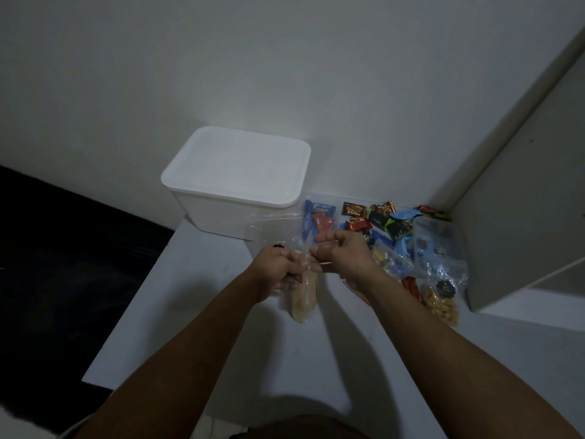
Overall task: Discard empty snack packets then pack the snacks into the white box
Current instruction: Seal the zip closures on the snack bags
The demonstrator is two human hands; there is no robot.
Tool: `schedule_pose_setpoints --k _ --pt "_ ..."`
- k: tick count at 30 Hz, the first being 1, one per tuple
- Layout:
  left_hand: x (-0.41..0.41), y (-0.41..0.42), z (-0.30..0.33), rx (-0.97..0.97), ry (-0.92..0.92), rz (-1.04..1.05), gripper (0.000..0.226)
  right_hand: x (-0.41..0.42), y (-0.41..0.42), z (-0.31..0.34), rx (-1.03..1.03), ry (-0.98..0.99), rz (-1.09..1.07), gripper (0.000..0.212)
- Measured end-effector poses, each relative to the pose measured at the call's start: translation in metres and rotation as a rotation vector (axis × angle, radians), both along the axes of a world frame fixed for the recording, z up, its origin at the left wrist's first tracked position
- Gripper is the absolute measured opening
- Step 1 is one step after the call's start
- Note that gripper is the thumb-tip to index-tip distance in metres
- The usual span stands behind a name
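Both hands, left hand [278,267] and right hand [340,256], fingers pinching a clear snack bag [302,296], perhaps sealing it; white box [234,172] lidded.

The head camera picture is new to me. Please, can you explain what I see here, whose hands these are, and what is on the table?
There is no machine here. A person wears a wide-angle camera on the head, so the one picture looks forward and down at their own two bare arms.

Both hands hold one clear snack bag with pale contents above the white table. The left hand grips one side and the right hand pinches the top.

Behind stands the white box, its lid closed. To its right lies a pile of small wrapped snacks, and nearer, a clear bag of yellowish snacks. An empty-looking clear packet lies by the box.
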State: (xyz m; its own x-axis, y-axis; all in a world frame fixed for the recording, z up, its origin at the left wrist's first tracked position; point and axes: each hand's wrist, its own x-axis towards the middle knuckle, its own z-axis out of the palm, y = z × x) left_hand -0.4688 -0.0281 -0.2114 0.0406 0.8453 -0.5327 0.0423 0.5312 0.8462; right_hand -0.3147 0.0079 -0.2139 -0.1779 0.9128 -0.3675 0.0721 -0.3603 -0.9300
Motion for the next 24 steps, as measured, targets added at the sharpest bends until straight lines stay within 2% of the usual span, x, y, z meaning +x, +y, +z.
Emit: schedule_pose_setpoints --k 6,11,19,22,24 --pt "0.003 0.0 0.001 -0.005 -0.016 -0.006 0.021 -0.002 -0.003 0.001 0.026 -0.007 0.03 0.019" --pt "0.01 0.0 0.0 -0.011 -0.067 0.14 0.009 -0.001 -0.003 -0.001 0.037 -0.025 0.039 0.017" --pt "0.008 -0.002 -0.005 -0.069 -0.14 0.191 0.008 0.0 -0.004 -0.005 0.094 -0.101 0.028 0.027" --pt "0.007 -0.003 -0.005 -0.092 -0.087 0.19 0.009 -0.002 -0.004 -0.005 0.132 -0.156 0.058 0.028" --pt "0.004 -0.002 -0.01 -0.038 0.032 0.247 0.005 -0.003 -0.003 -0.003 0.168 -0.196 0.088 0.027"
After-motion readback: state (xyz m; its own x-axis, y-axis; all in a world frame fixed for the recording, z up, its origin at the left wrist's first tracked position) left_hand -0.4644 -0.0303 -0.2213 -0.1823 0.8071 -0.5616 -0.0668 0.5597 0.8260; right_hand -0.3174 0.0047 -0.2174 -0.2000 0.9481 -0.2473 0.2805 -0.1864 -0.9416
